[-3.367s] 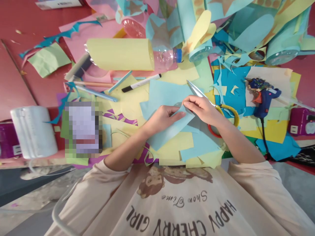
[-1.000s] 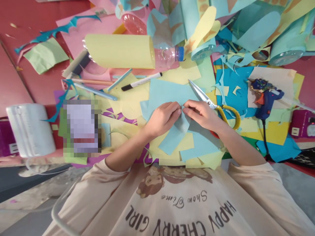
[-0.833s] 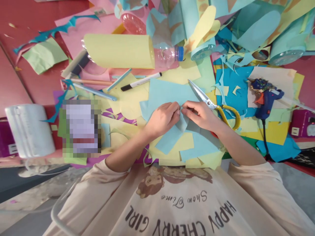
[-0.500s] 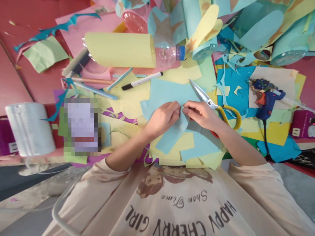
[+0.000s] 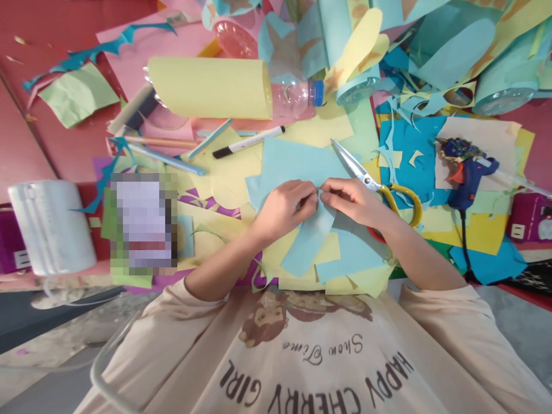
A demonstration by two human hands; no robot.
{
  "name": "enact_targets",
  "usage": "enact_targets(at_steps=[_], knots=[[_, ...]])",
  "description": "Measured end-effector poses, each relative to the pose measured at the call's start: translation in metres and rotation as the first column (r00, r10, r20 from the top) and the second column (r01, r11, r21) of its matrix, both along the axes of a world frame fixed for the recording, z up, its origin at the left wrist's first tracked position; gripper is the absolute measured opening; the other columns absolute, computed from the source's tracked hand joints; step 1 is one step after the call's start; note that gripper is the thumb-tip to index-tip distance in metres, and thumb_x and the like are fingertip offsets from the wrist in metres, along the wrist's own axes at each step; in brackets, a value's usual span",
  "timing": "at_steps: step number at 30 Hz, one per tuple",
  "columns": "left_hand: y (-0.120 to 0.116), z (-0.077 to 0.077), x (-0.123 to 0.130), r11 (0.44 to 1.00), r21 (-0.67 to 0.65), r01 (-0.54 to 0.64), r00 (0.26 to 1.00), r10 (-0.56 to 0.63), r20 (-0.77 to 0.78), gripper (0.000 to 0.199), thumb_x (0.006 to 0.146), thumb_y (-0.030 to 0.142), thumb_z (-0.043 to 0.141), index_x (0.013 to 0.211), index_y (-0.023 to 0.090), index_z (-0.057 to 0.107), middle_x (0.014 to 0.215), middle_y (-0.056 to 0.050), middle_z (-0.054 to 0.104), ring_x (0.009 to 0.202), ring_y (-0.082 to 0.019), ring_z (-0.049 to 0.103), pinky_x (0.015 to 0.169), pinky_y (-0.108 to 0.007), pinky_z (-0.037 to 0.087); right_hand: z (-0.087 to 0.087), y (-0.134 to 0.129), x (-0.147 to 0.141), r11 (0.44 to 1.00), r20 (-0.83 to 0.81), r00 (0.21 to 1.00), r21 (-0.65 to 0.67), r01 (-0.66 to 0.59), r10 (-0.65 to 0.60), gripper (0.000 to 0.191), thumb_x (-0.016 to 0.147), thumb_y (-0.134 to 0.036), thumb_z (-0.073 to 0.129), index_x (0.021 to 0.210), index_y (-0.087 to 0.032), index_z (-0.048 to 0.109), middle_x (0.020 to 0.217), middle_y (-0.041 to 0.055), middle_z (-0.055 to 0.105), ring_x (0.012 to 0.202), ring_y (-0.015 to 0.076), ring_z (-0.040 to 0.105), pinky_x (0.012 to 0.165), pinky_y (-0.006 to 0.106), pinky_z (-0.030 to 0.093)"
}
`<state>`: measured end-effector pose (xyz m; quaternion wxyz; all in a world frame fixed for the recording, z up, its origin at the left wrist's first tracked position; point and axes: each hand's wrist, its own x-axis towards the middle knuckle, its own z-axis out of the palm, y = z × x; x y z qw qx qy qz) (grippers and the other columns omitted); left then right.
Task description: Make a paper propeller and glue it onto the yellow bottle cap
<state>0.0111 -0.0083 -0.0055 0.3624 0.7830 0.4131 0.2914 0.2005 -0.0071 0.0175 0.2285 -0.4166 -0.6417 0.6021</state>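
My left hand [image 5: 290,208] and my right hand [image 5: 350,200] meet fingertip to fingertip above the middle of the table. Both are closed in a pinch on a light blue paper strip [image 5: 304,247], whose lower end hangs down toward me. The part between the fingertips is mostly hidden. Beneath and behind the hands lies a larger light blue paper sheet [image 5: 293,158]. Scissors [image 5: 366,181] with yellow and red handles rest beside my right hand, their silver blades pointing away from me. Another light blue paper piece [image 5: 357,259] lies under my right wrist.
A bottle wrapped in yellow paper [image 5: 211,89] lies at the back. A black-and-white marker [image 5: 249,142] is in front of it. On the right is a blue glue gun [image 5: 466,181] with a cord. A blurred phone-like object [image 5: 142,221] and a white case [image 5: 52,227] are at left.
The lower end of the light blue strip has swung slightly to the right. My fingers have shifted a little, still pinching it; the other things stay put.
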Motion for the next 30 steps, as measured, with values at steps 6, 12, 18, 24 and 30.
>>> enact_targets(at_steps=[6, 12, 18, 24, 30], knots=[[0.003, 0.007, 0.000, 0.958, -0.283, -0.051, 0.968, 0.117, 0.221, 0.019, 0.083, 0.036, 0.059, 0.081, 0.019, 0.050, 0.074, 0.000, 0.056, 0.064, -0.010, 0.049, 0.060, -0.023, 0.044, -0.005, 0.003, 0.004, 0.968, -0.151, 0.960, 0.048, 0.247, -0.237, 0.023, 0.089, -0.025, 0.055, 0.068, -0.019, 0.049, 0.063, -0.0042, 0.039, 0.058, 0.0079, 0.036, 0.053, 0.023, 0.030], [0.004, 0.011, 0.002, 0.913, -0.406, -0.051, 0.978, 0.129, 0.167, 0.016, 0.080, 0.027, 0.055, 0.069, 0.019, 0.048, 0.061, 0.004, 0.045, 0.055, -0.007, 0.037, 0.053, -0.022, 0.035, -0.009, 0.007, 0.003, 0.955, -0.075, 0.952, 0.008, 0.298, -0.296, 0.021, 0.083, -0.037, 0.065, 0.076, -0.019, 0.057, 0.068, -0.0029, 0.046, 0.059, 0.0085, 0.038, 0.051, 0.024, 0.030], [0.004, 0.012, 0.002, 0.908, -0.419, -0.030, 0.985, 0.099, 0.142, 0.016, 0.079, 0.027, 0.053, 0.067, 0.018, 0.047, 0.059, 0.005, 0.042, 0.055, -0.007, 0.034, 0.052, -0.022, 0.033, -0.007, 0.004, -0.001, 0.942, 0.025, 0.947, 0.109, 0.317, -0.321, 0.018, 0.084, -0.033, 0.060, 0.074, -0.018, 0.055, 0.062, -0.0044, 0.040, 0.056, 0.0076, 0.033, 0.049, 0.024, 0.026], [0.003, 0.015, 0.001, 0.889, -0.458, -0.011, 0.985, 0.088, 0.146, 0.016, 0.076, 0.025, 0.053, 0.064, 0.018, 0.046, 0.058, 0.005, 0.040, 0.054, -0.007, 0.033, 0.051, -0.022, 0.031, -0.008, 0.003, 0.001, 0.966, -0.009, 0.966, 0.040, 0.257, -0.257, 0.019, 0.082, -0.027, 0.059, 0.067, -0.018, 0.051, 0.060, -0.0051, 0.036, 0.056, 0.0073, 0.031, 0.051, 0.024, 0.026], [0.005, 0.017, -0.001, 0.844, -0.534, 0.048, 0.975, 0.076, 0.209, 0.018, 0.078, 0.031, 0.058, 0.069, 0.018, 0.050, 0.060, 0.005, 0.042, 0.052, -0.006, 0.034, 0.048, -0.020, 0.030, -0.008, 0.006, 0.003, 0.912, -0.026, 0.914, 0.053, 0.406, -0.406, 0.022, 0.082, -0.029, 0.059, 0.065, -0.020, 0.050, 0.059, -0.0040, 0.038, 0.055, 0.0087, 0.036, 0.051, 0.025, 0.029]])
